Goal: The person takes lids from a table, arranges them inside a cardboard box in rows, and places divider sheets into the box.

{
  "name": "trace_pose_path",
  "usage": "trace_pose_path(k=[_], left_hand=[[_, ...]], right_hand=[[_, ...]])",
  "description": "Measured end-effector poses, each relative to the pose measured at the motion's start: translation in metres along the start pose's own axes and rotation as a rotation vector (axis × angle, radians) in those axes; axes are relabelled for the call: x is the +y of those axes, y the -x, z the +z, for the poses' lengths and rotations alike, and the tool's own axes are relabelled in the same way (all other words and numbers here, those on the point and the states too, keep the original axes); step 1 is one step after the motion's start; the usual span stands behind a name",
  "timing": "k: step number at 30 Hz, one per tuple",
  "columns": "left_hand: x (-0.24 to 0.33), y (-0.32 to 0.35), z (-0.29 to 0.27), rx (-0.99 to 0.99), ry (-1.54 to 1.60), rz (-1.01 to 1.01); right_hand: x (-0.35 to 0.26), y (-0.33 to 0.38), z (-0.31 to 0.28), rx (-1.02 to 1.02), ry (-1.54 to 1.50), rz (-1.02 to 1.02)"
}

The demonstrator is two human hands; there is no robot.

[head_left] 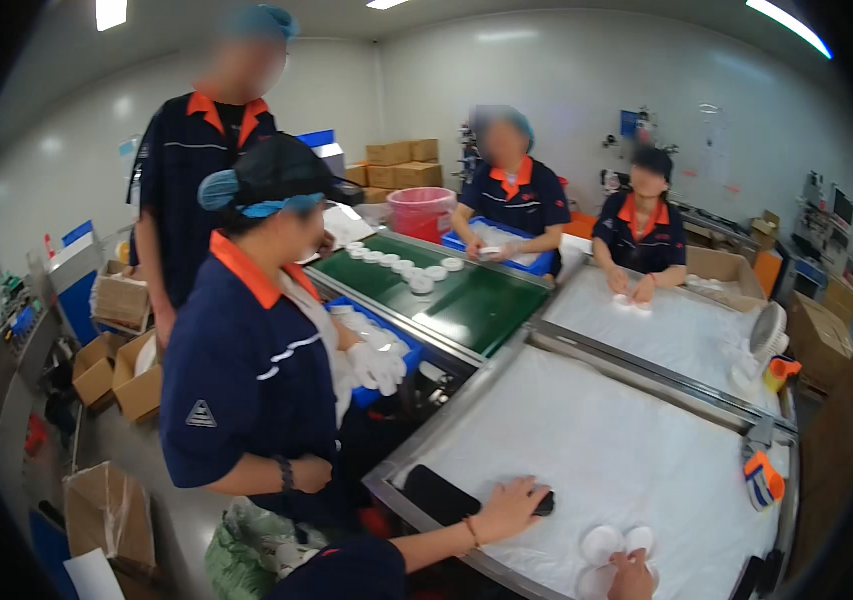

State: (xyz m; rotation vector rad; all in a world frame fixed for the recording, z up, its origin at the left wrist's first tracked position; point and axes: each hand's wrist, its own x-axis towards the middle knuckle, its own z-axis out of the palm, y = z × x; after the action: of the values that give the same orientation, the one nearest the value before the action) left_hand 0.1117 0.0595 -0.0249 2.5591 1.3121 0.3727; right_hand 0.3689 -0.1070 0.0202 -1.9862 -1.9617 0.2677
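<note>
My left hand [509, 508] lies palm down near the front left of the white-covered table [586, 430], fingers stretched over a small dark object [545, 504]. Beside its wrist is a flat black pad-like thing [438, 494]; whether the two dark pieces are one cannot be told. At the lower edge, my right hand [632, 578] has its fingers closed at a white round disc [639, 541], among several such pieces. Another white disc [601, 544] lies just left of its fingertips. Part of the right hand is cut off by the frame.
An orange-and-white tape dispenser [763, 480] sits on the table's right edge. Beyond a metal rim, a green conveyor belt [466, 300] carries several white discs. A gloved co-worker [246, 350] stands close on my left at a blue crate [401, 335]; other co-workers work across from me.
</note>
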Motion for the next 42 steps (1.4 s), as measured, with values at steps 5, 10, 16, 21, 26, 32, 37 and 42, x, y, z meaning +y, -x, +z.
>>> trace_pose_path(k=[5, 10, 16, 21, 26, 32, 37, 42], left_hand=[[0.000, -0.023, -0.040, -0.026, -0.145, 0.050], [0.039, -0.088, -0.040, -0.022, -0.102, 0.414], [0.158, -0.220, 0.032, -0.173, -0.068, 1.118], [0.270, -0.284, 0.095, 0.116, -0.063, 1.282], [0.292, -0.271, 0.120, 0.093, 0.167, 0.913], [0.149, -0.260, 0.079, -0.124, 0.228, 0.844], [0.071, -0.149, 0.065, -0.070, -0.067, 0.462], [0.085, -0.076, 0.058, 0.203, 0.067, 0.432]], right_hand=[[0.000, -0.008, 0.004, 0.041, 0.048, -0.015], [0.017, -0.032, 0.030, 0.308, 0.082, -0.113], [0.020, -0.018, 0.035, 0.175, 0.093, 0.100], [0.012, -0.013, 0.040, 0.195, 0.072, 0.090], [0.009, -0.021, 0.035, 0.141, 0.085, 0.091], [0.020, -0.021, 0.028, 0.222, 0.087, 0.022], [0.020, -0.004, -0.046, 0.569, -0.596, -0.019], [-0.033, 0.073, -0.074, 0.630, -2.161, -0.063]])
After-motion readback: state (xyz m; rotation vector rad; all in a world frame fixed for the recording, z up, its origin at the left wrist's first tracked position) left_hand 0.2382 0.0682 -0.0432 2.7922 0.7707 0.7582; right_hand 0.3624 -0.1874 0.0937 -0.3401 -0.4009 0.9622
